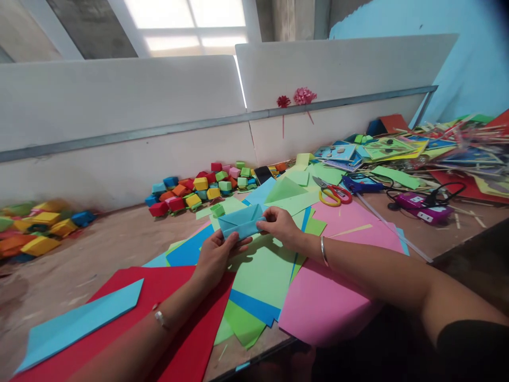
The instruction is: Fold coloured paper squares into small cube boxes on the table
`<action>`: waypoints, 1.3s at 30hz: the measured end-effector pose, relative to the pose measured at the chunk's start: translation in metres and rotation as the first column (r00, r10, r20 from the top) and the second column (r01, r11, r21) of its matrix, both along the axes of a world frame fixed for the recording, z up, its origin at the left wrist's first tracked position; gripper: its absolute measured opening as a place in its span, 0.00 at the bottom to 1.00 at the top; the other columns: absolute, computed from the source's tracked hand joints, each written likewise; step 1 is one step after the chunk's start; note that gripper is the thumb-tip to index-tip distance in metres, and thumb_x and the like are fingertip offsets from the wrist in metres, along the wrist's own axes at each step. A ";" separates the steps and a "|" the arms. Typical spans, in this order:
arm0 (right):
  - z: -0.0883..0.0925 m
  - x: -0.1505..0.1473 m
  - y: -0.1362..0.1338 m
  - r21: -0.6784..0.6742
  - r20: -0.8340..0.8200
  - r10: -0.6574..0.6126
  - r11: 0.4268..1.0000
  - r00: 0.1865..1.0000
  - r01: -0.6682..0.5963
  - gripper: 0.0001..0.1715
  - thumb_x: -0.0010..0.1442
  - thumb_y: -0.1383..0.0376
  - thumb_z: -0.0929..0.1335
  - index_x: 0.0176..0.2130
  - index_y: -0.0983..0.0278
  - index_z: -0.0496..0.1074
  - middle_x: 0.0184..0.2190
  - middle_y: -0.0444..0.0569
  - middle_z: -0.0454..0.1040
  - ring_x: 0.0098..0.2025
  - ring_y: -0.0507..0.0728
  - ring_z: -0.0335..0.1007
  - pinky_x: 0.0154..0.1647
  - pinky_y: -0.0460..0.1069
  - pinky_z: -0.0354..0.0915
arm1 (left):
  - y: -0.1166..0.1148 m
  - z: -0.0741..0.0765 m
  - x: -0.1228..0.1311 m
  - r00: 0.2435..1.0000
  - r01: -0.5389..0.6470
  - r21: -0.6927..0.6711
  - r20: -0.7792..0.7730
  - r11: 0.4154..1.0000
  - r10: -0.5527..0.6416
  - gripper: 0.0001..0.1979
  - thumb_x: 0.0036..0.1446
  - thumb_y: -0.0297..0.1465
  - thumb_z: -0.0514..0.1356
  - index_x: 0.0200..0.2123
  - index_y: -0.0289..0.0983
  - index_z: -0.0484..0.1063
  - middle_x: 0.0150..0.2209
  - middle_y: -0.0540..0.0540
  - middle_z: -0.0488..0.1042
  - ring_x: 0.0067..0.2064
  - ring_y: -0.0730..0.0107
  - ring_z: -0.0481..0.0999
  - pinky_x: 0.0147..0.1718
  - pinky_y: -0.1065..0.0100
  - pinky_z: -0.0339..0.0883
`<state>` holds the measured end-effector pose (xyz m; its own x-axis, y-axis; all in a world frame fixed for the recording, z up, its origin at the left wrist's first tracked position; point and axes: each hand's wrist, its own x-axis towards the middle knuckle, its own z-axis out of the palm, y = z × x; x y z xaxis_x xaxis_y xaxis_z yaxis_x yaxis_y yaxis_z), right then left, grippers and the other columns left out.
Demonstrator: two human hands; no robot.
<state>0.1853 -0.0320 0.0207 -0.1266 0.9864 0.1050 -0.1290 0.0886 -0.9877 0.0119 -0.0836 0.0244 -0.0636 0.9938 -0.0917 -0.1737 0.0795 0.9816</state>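
A light-blue folded paper point(239, 218), creased into a small flat shape with a turned-up edge, is held between both hands above the paper pile. My left hand point(218, 253) grips its lower left part, thumb on top and fingers underneath. At the right end, my right hand point(280, 227) pinches its edge between thumb and fingers. Beneath them lie green sheets point(262, 276), a blue sheet point(191, 248) and pink sheets point(318, 302). A red sheet point(167, 307) lies under my left forearm, with a long light-blue folded strip point(79, 330) on it.
Scissors point(333, 192) lie beyond my right hand, near a blue glue gun point(363, 183) and a purple power socket point(423, 207). Folded paper cubes point(201, 184) are heaped against the white board point(119, 159); more paper cubes point(43, 225) sit at left. Sticks and cards point(397, 148) clutter the right.
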 end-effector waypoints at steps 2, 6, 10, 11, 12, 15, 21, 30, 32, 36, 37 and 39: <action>0.002 0.000 -0.001 -0.027 -0.047 -0.018 1.000 0.999 0.017 0.18 0.43 0.67 0.74 0.33 0.61 0.64 0.20 0.34 0.67 0.24 0.50 0.70 0.27 0.45 0.69 | -0.001 0.000 0.000 1.000 0.001 -0.001 -0.010 1.000 -0.001 0.17 0.51 0.35 0.72 0.37 0.35 0.69 0.31 0.42 0.83 0.34 0.54 0.85 0.26 0.63 0.81; 0.003 0.004 -0.001 -0.060 -0.062 0.081 0.995 0.995 -0.085 0.24 0.43 0.64 0.76 0.39 0.62 0.66 0.24 0.38 0.73 0.24 0.50 0.71 0.23 0.44 0.64 | 0.000 -0.001 -0.002 0.999 0.019 0.024 -0.028 1.000 -0.018 0.20 0.48 0.36 0.73 0.41 0.34 0.72 0.34 0.41 0.83 0.35 0.53 0.85 0.28 0.63 0.80; 0.001 0.006 0.001 -0.023 -0.018 0.169 0.985 0.985 -0.170 0.20 0.41 0.58 0.78 0.29 0.64 0.70 0.21 0.39 0.70 0.23 0.48 0.65 0.21 0.43 0.58 | -0.002 0.001 -0.004 0.999 0.037 0.023 -0.039 0.999 -0.036 0.24 0.44 0.41 0.74 0.39 0.33 0.73 0.30 0.41 0.82 0.29 0.56 0.83 0.26 0.62 0.79; 0.000 0.007 0.001 -0.015 -0.018 0.172 0.985 0.985 -0.172 0.20 0.40 0.58 0.78 0.28 0.64 0.70 0.20 0.39 0.70 0.22 0.48 0.64 0.21 0.43 0.58 | -0.003 0.002 -0.004 0.999 0.038 0.022 -0.040 0.999 -0.037 0.24 0.43 0.42 0.74 0.38 0.33 0.73 0.28 0.41 0.82 0.27 0.58 0.82 0.24 0.61 0.78; 0.000 0.007 0.001 -0.010 -0.019 0.177 0.984 0.984 -0.177 0.19 0.40 0.58 0.78 0.27 0.64 0.70 0.20 0.38 0.70 0.22 0.48 0.64 0.21 0.43 0.58 | -0.004 0.002 -0.004 0.998 0.037 0.022 -0.043 0.999 -0.036 0.24 0.43 0.42 0.73 0.38 0.33 0.72 0.27 0.42 0.81 0.24 0.60 0.80 0.22 0.62 0.77; 0.004 0.009 0.000 -0.005 -0.008 0.212 0.977 0.977 -0.212 0.18 0.42 0.58 0.77 0.28 0.64 0.70 0.20 0.39 0.70 0.22 0.47 0.64 0.19 0.42 0.56 | -0.004 0.003 -0.003 0.998 0.020 0.016 -0.061 1.000 -0.019 0.22 0.44 0.41 0.73 0.36 0.34 0.71 0.23 0.44 0.79 0.20 0.65 0.76 0.17 0.64 0.74; 0.014 0.015 -0.002 -0.077 -0.002 0.394 0.916 0.919 -0.393 0.15 0.46 0.64 0.74 0.36 0.64 0.71 0.24 0.40 0.75 0.22 0.50 0.74 0.18 0.41 0.61 | -0.001 0.004 -0.005 0.998 -0.045 0.010 -0.046 0.999 0.046 0.17 0.44 0.37 0.71 0.34 0.34 0.71 0.22 0.45 0.78 0.21 0.67 0.77 0.18 0.71 0.72; 0.012 0.015 0.004 -0.194 -0.109 0.336 0.916 0.936 -0.351 0.16 0.47 0.73 0.67 0.38 0.68 0.76 0.17 0.42 0.73 0.18 0.50 0.72 0.15 0.40 0.59 | -0.001 0.010 -0.002 0.991 -0.073 0.021 0.112 0.997 0.070 0.10 0.47 0.24 0.63 0.35 0.35 0.70 0.21 0.51 0.76 0.23 0.63 0.81 0.18 0.73 0.72; 0.011 0.016 0.007 -0.226 -0.134 0.364 0.894 0.922 -0.386 0.14 0.49 0.73 0.67 0.38 0.68 0.77 0.17 0.45 0.74 0.19 0.51 0.72 0.16 0.40 0.60 | -0.001 0.012 -0.002 0.988 -0.069 -0.006 0.139 0.998 0.069 0.10 0.49 0.23 0.60 0.38 0.34 0.72 0.21 0.49 0.77 0.23 0.64 0.81 0.19 0.73 0.73; 0.011 0.018 0.011 -0.277 -0.145 0.390 0.866 0.909 -0.416 0.15 0.50 0.74 0.65 0.37 0.68 0.77 0.19 0.48 0.75 0.23 0.52 0.74 0.19 0.41 0.63 | 0.001 0.016 -0.002 0.981 -0.072 -0.076 0.175 0.994 0.085 0.12 0.52 0.19 0.56 0.39 0.30 0.74 0.23 0.43 0.79 0.24 0.64 0.82 0.21 0.74 0.75; 0.011 0.019 0.012 -0.264 -0.117 0.409 0.866 0.905 -0.425 0.15 0.50 0.73 0.64 0.37 0.68 0.77 0.21 0.49 0.76 0.25 0.52 0.76 0.21 0.42 0.65 | 0.002 0.016 -0.002 0.979 -0.077 -0.090 0.181 0.993 0.092 0.12 0.52 0.19 0.55 0.38 0.30 0.75 0.23 0.42 0.79 0.25 0.64 0.82 0.22 0.74 0.75; 0.013 0.022 0.013 -0.141 0.027 0.449 0.886 0.893 -0.441 0.16 0.50 0.73 0.63 0.37 0.68 0.77 0.27 0.51 0.78 0.30 0.54 0.77 0.28 0.45 0.70 | 0.003 0.016 -0.002 0.976 -0.094 -0.105 0.187 0.990 0.113 0.12 0.51 0.17 0.53 0.35 0.30 0.75 0.23 0.41 0.79 0.25 0.65 0.82 0.22 0.74 0.75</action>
<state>0.2076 -0.0192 0.0333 -0.5572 0.8295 -0.0382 -0.0683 -0.0916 -0.9934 0.0098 -0.0806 0.0402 -0.1375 0.9688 -0.2060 -0.3700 0.1427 0.9180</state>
